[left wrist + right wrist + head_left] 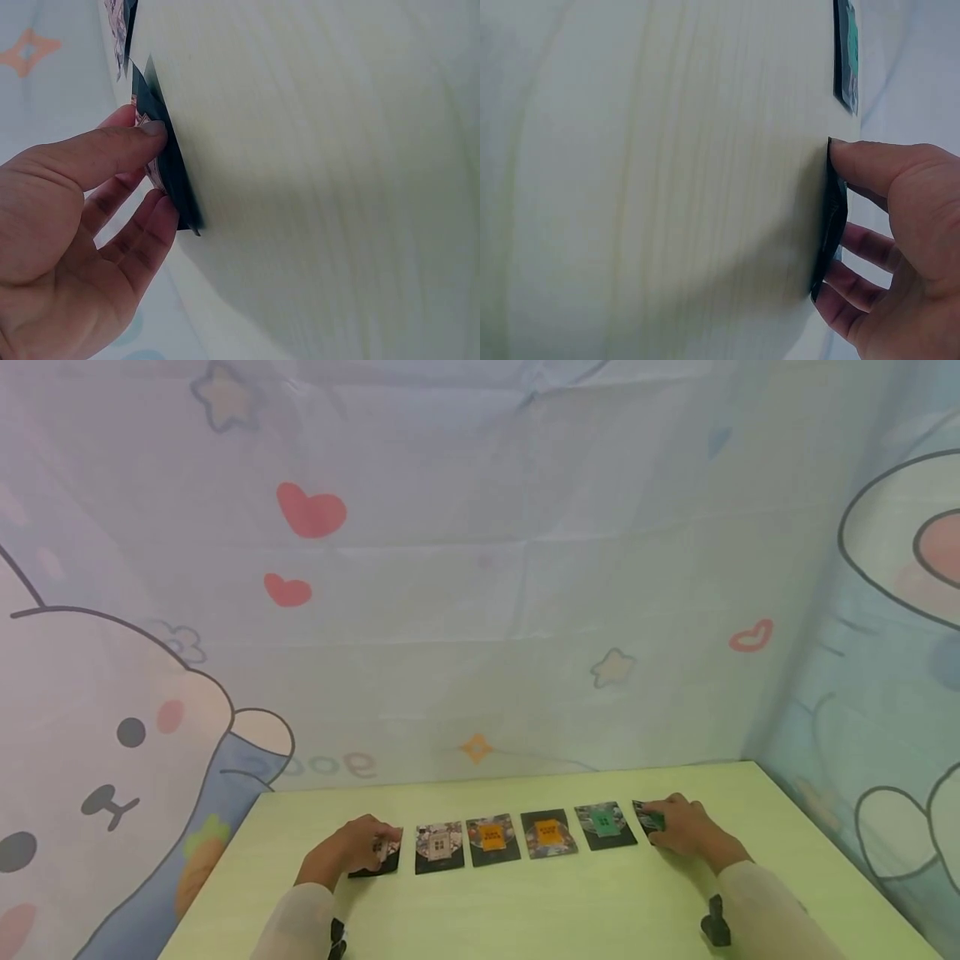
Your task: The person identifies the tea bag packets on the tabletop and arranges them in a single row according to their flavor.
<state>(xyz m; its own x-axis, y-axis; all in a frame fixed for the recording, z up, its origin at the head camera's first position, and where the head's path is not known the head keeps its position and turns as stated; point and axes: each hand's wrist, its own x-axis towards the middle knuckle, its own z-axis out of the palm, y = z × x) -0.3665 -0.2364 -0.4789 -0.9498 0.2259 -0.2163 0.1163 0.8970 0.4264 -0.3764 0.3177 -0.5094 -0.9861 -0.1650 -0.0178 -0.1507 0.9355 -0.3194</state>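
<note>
Several flat, square dark packets with printed pictures lie in a row across the table. My left hand (348, 849) grips the leftmost packet (387, 857), covering part of it. In the left wrist view the thumb lies on this packet (174, 180) and the fingers are at its edges. At the other end of the row, my right hand (690, 828) holds the rightmost packet (645, 818) between thumb and fingers. That packet (832, 225) looks slightly bent in the right wrist view. Between the hands are a beige-labelled packet (439, 847), two orange-labelled ones and a green-labelled packet (605, 824).
The pale yellow-green table (525, 910) ends at the back against a printed cloth backdrop (480, 610) with hearts and cartoon animals. More cloth hangs on the right side. Small black devices (716, 922) sit by the wrists.
</note>
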